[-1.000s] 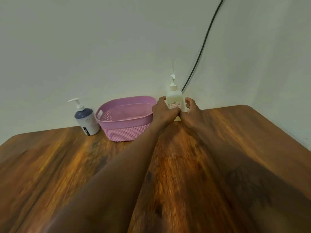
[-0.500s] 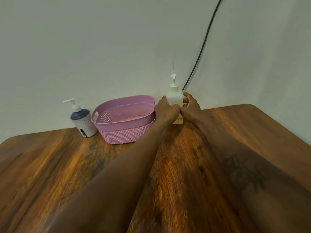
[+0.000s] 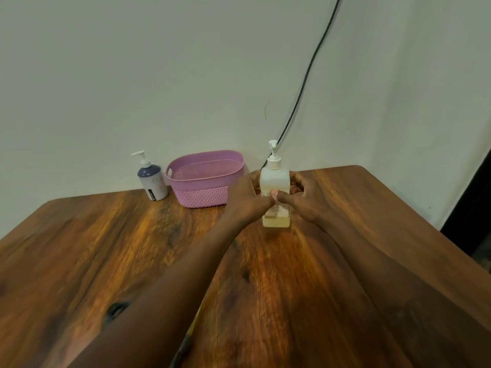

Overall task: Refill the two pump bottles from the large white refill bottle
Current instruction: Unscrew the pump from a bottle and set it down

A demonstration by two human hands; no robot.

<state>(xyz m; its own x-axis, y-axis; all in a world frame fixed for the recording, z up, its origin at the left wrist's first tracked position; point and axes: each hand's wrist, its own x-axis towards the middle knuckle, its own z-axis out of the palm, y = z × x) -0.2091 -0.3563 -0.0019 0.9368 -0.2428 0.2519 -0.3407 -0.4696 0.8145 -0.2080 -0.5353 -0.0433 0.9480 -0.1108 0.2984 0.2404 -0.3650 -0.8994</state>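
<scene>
Over the table [image 3: 132, 248], both hands clasp the clear pump bottle [image 3: 274, 181]; left hand [image 3: 247, 197], right hand [image 3: 305, 197], thumbs touching.

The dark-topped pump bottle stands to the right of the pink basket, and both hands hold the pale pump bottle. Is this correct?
Not quite: the head view shows the dark-topped pump bottle to the left of the pink basket. The left hand and right hand do hold the pale pump bottle.
</scene>
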